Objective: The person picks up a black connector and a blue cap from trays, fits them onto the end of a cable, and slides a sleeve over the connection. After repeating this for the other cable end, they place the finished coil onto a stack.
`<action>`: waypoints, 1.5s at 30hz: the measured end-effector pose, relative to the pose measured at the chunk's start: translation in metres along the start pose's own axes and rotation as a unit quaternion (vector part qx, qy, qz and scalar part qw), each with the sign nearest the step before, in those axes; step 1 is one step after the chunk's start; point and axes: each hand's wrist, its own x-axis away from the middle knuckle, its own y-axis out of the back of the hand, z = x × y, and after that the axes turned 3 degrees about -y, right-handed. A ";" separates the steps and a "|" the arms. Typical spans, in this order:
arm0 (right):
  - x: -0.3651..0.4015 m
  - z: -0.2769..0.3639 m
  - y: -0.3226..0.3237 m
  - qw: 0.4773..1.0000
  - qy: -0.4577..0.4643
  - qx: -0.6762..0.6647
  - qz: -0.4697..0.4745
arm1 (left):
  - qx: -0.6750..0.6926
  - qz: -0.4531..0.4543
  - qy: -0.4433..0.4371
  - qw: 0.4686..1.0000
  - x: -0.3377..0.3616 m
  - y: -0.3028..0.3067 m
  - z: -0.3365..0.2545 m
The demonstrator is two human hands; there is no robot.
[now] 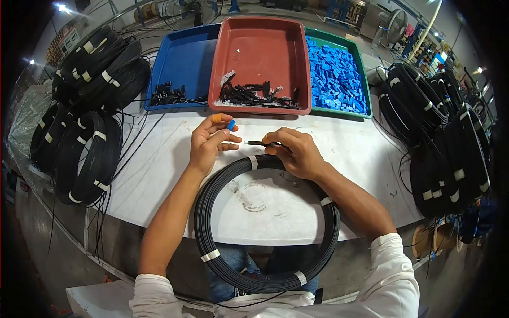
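Between the thumb and index finger of my left hand (211,139) is a small blue plastic connector piece (231,125). My right hand (295,150) pinches a black cable end (260,143), whose thin pale tip points left toward my left hand. A small space separates the blue piece from the cable tip. Orange-yellow wraps show on fingers of both hands. Below my hands lies a coil of black cable (205,212), bound with white tape bands, partly on the table and partly over its front edge.
Behind my hands stand a blue tray (183,50) with small black parts, a red tray (260,47) with black and clear parts, and a green tray (366,95) full of blue pieces. Taped black cable coils (87,153) are stacked left, more coils (448,159) right, on the white table (360,159).
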 end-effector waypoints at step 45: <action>0.000 0.009 0.000 0.989 -0.009 0.135 0.062 | 0.143 0.117 0.038 0.982 0.009 -0.009 0.001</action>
